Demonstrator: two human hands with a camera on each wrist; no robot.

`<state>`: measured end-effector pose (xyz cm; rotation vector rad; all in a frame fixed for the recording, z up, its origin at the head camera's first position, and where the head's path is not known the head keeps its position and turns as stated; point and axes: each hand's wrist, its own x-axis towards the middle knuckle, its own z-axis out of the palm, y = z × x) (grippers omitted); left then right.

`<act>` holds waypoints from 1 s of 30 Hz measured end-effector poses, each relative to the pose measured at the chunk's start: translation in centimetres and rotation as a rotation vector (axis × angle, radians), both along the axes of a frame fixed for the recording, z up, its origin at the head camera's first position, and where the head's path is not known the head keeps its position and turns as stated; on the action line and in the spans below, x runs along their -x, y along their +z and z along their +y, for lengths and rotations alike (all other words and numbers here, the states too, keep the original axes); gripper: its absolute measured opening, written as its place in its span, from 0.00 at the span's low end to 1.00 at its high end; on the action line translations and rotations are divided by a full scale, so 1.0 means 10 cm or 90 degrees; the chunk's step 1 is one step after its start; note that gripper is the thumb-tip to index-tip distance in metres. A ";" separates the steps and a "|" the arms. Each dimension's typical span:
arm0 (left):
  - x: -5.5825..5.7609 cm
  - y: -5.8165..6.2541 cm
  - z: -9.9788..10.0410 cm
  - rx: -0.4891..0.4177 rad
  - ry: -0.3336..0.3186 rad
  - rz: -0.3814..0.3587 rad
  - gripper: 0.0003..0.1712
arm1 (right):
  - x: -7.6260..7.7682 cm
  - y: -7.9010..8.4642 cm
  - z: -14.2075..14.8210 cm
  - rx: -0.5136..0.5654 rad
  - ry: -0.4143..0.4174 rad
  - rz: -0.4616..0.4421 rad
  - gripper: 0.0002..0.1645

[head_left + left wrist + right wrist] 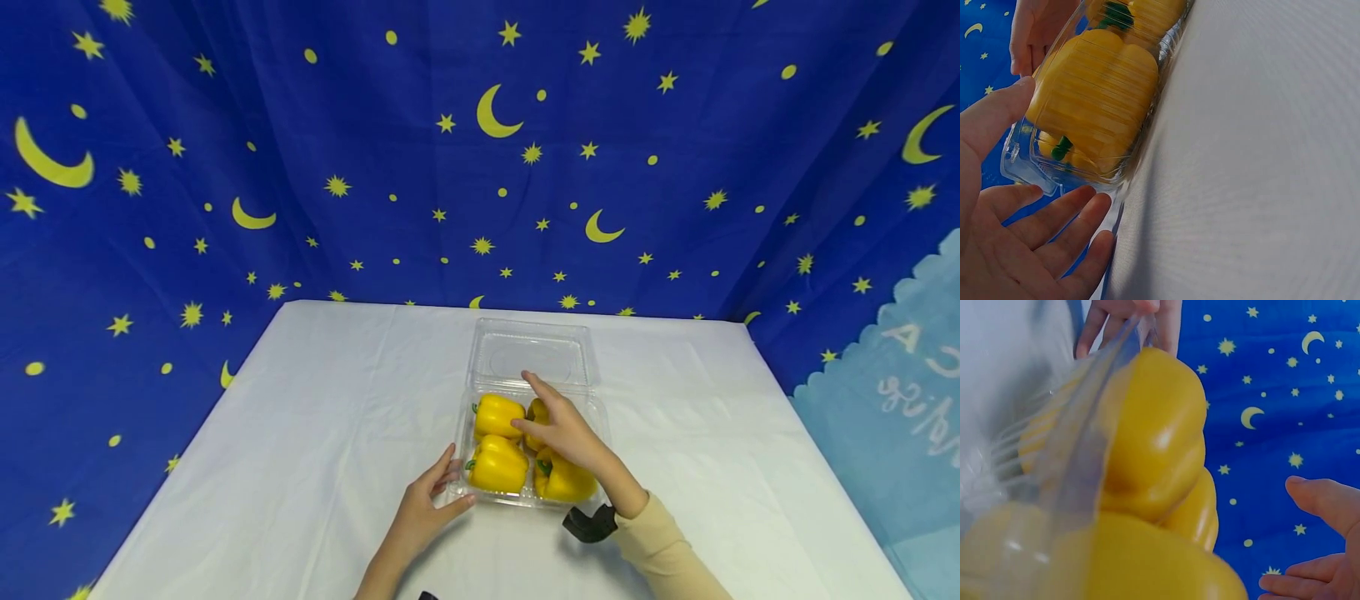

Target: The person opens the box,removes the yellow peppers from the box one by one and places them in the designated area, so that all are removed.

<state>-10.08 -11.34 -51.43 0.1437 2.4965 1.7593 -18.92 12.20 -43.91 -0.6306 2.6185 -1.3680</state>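
Observation:
A clear plastic clamshell container [517, 502] lies with its lid [532, 354] folded back, holding several yellow bell peppers [498, 464] with green stems. My left hand [423, 508] is at the container's near left corner, thumb by the front rim and fingers loosely spread along the side. In the left wrist view its fingertips [1100, 203] sit right by the plastic wall. Over the right-hand peppers hovers my right hand [562, 429], thumb apart from the extended fingers, nothing in its grasp. It partly hides the far right pepper [537, 410]. The right wrist view shows that hand [1329, 550] beside the peppers.
A white cloth covers the table [360, 400]. Blue fabric [420, 167] with yellow moons and stars hangs behind and at the sides. At the right hangs a light blue panel [900, 433] with white lettering. A black strap piece [591, 525] is at the right wrist.

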 end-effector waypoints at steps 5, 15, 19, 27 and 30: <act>0.00 -0.01 -0.01 0.010 -0.005 0.006 0.46 | -0.02 -0.01 -0.06 0.000 -0.001 -0.007 0.46; 0.01 -0.01 0.00 0.011 0.001 0.016 0.46 | -0.07 -0.11 -0.15 -0.018 -0.004 0.015 0.43; 0.01 -0.01 0.00 0.018 -0.005 0.020 0.46 | -0.10 -0.14 -0.19 -0.027 -0.002 0.028 0.43; 0.01 -0.01 0.00 0.018 -0.003 0.013 0.46 | -0.12 -0.17 -0.24 -0.038 0.013 0.064 0.42; 0.01 0.00 0.00 0.019 -0.003 0.012 0.46 | -0.11 -0.17 -0.26 -0.041 0.011 0.063 0.42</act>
